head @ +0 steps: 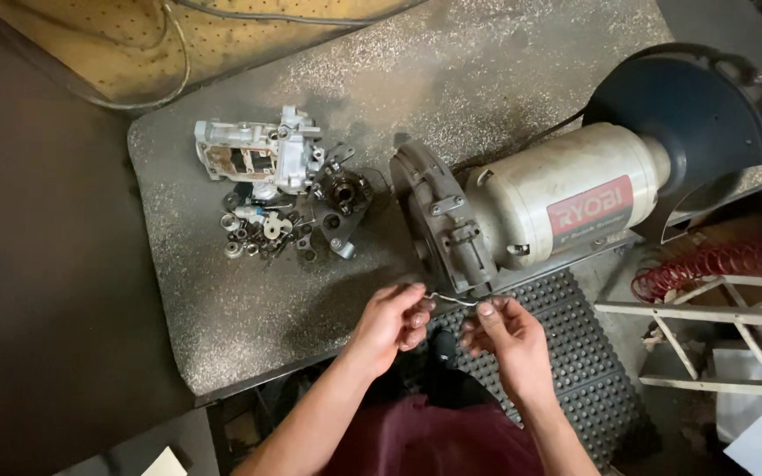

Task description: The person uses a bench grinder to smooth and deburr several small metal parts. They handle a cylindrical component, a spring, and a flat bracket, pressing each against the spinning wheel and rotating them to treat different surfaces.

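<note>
Nearest the person, the left hand (392,319) and right hand (504,330) pinch the 2 ends of a thin bent wire (451,301), fingers closed on it, just off the table (222,291) edge above a black studded mat (575,353). Touching distance away at 12 o'clock stands a bench grinder (549,203). Farther, at 10 o'clock, small loose parts (262,234) lie beside a round hub (344,194) and a grey metal housing (257,154). At 3 o'clock lies a red coiled hose (716,260).
</note>
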